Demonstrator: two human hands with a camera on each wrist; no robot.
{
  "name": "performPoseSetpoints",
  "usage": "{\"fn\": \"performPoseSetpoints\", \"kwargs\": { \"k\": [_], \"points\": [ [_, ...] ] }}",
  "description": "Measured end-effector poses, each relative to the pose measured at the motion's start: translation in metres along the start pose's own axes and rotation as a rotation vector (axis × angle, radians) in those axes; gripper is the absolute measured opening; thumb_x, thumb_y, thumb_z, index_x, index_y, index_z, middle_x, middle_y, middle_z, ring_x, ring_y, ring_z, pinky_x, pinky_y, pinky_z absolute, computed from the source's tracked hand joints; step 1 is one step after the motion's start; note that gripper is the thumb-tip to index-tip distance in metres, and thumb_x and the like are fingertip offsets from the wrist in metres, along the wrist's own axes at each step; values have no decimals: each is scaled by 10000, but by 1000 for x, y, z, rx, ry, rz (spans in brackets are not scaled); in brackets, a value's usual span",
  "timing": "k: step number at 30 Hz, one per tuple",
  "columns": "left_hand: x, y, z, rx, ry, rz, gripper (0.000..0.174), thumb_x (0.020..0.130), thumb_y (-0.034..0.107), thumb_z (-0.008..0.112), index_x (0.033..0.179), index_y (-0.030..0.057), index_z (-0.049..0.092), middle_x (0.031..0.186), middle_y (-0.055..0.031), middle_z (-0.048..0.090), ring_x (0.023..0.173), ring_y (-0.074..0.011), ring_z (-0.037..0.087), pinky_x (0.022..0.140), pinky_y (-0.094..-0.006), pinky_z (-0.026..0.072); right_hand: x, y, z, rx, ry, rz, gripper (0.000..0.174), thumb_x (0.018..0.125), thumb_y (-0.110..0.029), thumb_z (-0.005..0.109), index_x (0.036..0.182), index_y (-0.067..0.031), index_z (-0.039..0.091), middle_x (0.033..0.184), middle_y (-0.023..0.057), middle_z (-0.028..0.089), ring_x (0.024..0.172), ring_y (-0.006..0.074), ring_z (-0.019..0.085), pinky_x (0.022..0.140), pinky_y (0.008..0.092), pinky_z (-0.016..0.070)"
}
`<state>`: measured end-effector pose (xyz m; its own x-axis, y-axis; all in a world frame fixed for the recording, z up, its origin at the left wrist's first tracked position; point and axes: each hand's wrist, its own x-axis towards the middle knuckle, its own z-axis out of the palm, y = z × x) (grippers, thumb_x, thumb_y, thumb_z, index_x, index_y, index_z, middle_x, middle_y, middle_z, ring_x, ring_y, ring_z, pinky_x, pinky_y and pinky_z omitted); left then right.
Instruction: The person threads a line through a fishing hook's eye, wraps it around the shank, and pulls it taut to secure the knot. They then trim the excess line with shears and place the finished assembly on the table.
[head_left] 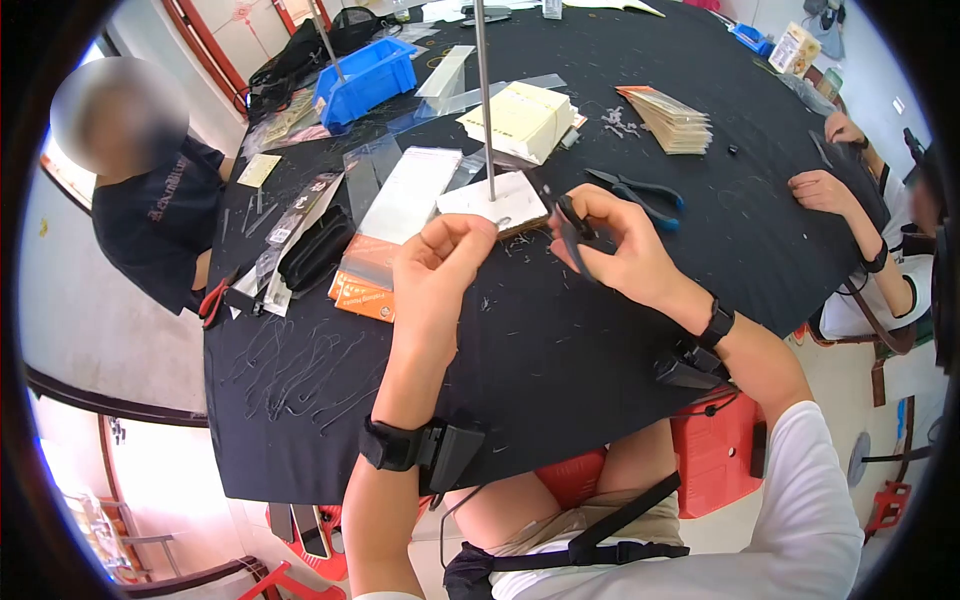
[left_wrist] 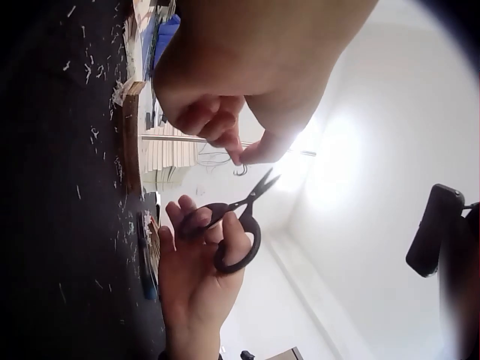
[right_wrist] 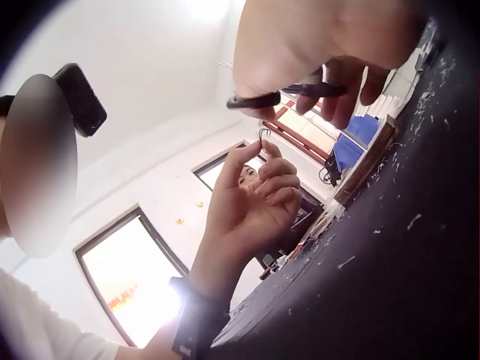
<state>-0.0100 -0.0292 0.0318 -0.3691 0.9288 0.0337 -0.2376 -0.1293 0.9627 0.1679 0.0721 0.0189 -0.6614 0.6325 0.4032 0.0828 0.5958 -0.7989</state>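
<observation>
Between thumb and forefinger, my left hand pinches small dark fish hooks, whose bends stick out past the fingertips. Fine line loops beside them in the left wrist view. My right hand holds black-handled scissors, with the thumb through one loop and fingers in the other. The blades stand slightly apart, their tips close to the hooks. Just beyond both hands, a thin metal rod rises from a white-topped board. In the right wrist view the scissor blades are mostly hidden.
Blue-handled pliers lie right of the board. Card stacks, a blue bin and orange hook packets sit around it. Dark line pieces lie at left on the black cloth. Other people sit at both sides.
</observation>
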Motion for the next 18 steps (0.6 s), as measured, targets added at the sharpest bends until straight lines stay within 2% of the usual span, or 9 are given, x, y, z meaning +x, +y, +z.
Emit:
{"fn": "performPoseSetpoints", "kwargs": {
  "k": [2,3,4,6,7,18],
  "points": [
    [-4,3,4,21,-71,-39,113,812,113,617,840,4,621,724,23,569,639,-18,465,573,-164,332,0,2,4,318,29,-4,122,745,-108,645,812,-30,579,830,2,565,723,65,494,626,217,343],
    [-5,4,5,46,-134,-71,115,809,110,620,845,2,626,755,5,595,674,-27,504,608,-162,368,0,7,2,263,6,-39,131,761,-91,634,875,-30,614,925,23,594,788,80,539,664,217,367],
    [-6,4,7,40,-142,-77,115,809,110,620,845,2,626,755,5,595,674,-27,504,608,-162,368,-1,7,2,257,10,-31,131,761,-91,634,875,-30,614,925,23,594,788,80,539,664,217,367],
    [-7,4,11,100,-153,-87,119,815,119,608,858,9,618,701,36,529,577,-13,372,510,-173,259,0,0,5,369,-8,-91,140,758,-82,648,885,-29,623,962,39,587,818,94,547,710,220,386],
    [-7,4,12,99,-156,-90,119,815,119,608,858,9,618,701,36,529,577,-13,372,510,-173,259,-2,-4,5,447,-17,-53,141,752,-61,656,886,-27,626,987,53,582,856,102,546,749,225,392],
    [-8,5,12,212,-172,-120,143,797,141,655,822,1,641,620,25,529,526,-24,402,475,-170,276,-2,-1,3,333,-46,-96,144,733,-63,669,864,-21,628,991,53,575,864,106,541,750,233,393]
  ]
}}
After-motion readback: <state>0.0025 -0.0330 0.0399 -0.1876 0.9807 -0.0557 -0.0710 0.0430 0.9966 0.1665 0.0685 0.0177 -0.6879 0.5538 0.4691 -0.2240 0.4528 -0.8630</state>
